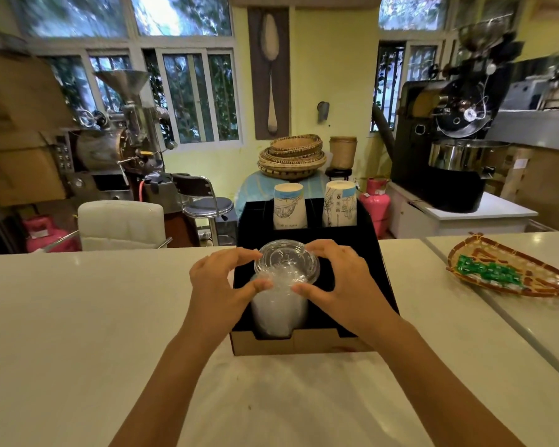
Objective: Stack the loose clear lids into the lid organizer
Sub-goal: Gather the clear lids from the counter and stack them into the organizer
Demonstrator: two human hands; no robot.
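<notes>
A black lid organizer with a brown cardboard front stands on the white counter in front of me. A tall stack of clear lids fills its front left slot. Both hands hold a clear lid on top of that stack. My left hand grips the lid's left edge with thumb and fingers. My right hand grips its right edge the same way. The slot to the right of the stack is hidden behind my right hand.
Two stacks of paper cups stand in the organizer's rear slots. A woven tray with green wrapped packets lies on the counter at the right. Beyond the counter are a white chair, a stool and roasting machines.
</notes>
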